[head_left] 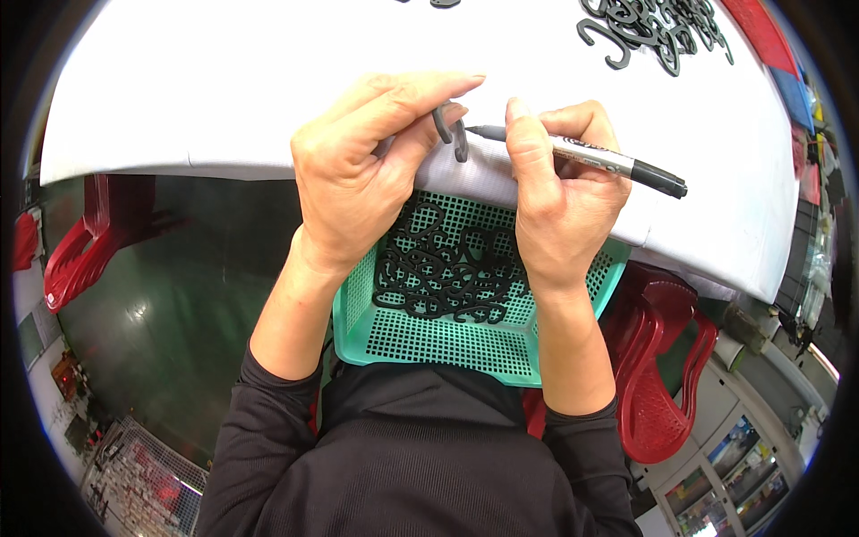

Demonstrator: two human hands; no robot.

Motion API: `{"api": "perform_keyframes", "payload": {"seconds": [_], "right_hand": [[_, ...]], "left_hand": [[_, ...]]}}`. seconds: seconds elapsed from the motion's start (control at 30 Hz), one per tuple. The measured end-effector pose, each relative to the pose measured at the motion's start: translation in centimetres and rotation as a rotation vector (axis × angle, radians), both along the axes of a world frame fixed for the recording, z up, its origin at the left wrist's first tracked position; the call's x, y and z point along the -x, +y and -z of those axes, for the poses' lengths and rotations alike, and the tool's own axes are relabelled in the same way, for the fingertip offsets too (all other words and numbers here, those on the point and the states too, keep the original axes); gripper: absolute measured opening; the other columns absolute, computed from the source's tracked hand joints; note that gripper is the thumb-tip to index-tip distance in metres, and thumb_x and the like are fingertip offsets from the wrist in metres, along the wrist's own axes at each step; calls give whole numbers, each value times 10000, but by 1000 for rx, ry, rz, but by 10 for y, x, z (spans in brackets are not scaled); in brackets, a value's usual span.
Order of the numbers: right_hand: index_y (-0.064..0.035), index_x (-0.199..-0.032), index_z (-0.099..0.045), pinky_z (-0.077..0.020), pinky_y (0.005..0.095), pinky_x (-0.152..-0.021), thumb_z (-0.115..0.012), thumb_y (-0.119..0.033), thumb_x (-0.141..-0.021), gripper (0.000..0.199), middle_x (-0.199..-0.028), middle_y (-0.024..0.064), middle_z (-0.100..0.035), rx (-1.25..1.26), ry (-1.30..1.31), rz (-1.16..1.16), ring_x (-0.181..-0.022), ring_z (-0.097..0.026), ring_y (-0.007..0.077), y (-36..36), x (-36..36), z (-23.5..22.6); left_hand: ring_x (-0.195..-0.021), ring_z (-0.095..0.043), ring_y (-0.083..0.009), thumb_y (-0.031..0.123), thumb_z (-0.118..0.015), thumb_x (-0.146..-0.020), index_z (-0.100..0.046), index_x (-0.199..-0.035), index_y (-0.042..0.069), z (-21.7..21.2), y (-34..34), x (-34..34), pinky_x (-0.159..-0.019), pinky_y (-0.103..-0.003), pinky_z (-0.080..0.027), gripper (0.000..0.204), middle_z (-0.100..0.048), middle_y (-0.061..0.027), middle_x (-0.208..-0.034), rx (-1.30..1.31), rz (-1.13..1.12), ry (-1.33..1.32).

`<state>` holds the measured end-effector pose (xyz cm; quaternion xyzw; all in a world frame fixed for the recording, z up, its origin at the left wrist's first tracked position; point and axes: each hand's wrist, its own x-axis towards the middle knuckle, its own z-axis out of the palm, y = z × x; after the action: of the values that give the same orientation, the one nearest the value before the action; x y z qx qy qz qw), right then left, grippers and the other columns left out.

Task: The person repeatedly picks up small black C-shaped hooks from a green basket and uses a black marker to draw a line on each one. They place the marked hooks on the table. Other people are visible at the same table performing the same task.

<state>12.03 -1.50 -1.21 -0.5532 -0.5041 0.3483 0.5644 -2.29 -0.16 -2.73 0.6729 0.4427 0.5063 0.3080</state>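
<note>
Between the thumb and fingers of my left hand [362, 152] is a small black S-shaped hook [461, 141], held up over the table's near edge. My right hand [564, 183] grips a marker pen [599, 159] with a grey barrel and a black end. The pen's dark tip points left and is at the hook or very close to it; I cannot tell whether they touch. Below both hands, a green plastic basket [429, 349] rests at my lap, with many similar black hooks [438, 268] lying in it.
A white-covered table [233, 80] spreads ahead of me. A pile of black hooks [658, 27] lies at its far right, beside a red object [765, 36] at the edge. Dark red plastic chairs [658, 358] stand at the right, and another red chair [85, 246] is at the left.
</note>
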Motion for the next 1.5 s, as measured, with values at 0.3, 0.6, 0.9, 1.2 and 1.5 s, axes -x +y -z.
{"api": "perform_keyframes", "payload": {"seconds": [0.3,0.6,0.9,1.2,1.5], "right_hand": [[-35,-695,-505,-352,178,-429,-673,-23,-816,208,-554,-1,-555,5,-60,-5,-485,-487,19,0,1,-1],[-6,-944,-601,-423,188,-526,-653,-120,-889,136,-807,51,-632,-110,247,44,-591,-535,56,-3,-3,-3],[-32,-917,-615,-465,204,-531,-719,-41,-789,165,-698,27,-640,-137,-257,-16,-585,-597,76,-4,-8,-11],[-31,-972,-598,-387,172,-523,-699,-113,-835,190,-762,84,-673,308,564,-164,-609,-571,75,-2,-35,-26],[1,-1103,-638,-340,164,-476,-625,-302,-917,356,-703,29,-618,133,169,30,-536,-438,27,-6,-30,-16]], "left_hand": [[-882,-647,-144,-121,-624,-787,-680,-1041,-18,1,0,0,-772,-239,-512,280,-691,-100,-959,-10,-3,5],[-855,-649,-138,-114,-623,-785,-674,-1090,30,1,2,-2,-750,-242,-513,341,-692,-79,-933,-66,8,50],[-747,-617,-193,-25,-671,-733,-621,-1184,101,-8,5,-20,-644,-306,-519,471,-672,-41,-836,-253,-48,260],[-924,-619,-177,-119,-642,-738,-668,-1105,34,-24,3,-2,-794,-279,-493,399,-677,-94,-1038,-107,164,17],[-732,-623,-76,-13,-643,-838,-671,-1079,22,-21,-1,-6,-707,-210,-496,245,-691,-55,-823,174,-64,54]]}}
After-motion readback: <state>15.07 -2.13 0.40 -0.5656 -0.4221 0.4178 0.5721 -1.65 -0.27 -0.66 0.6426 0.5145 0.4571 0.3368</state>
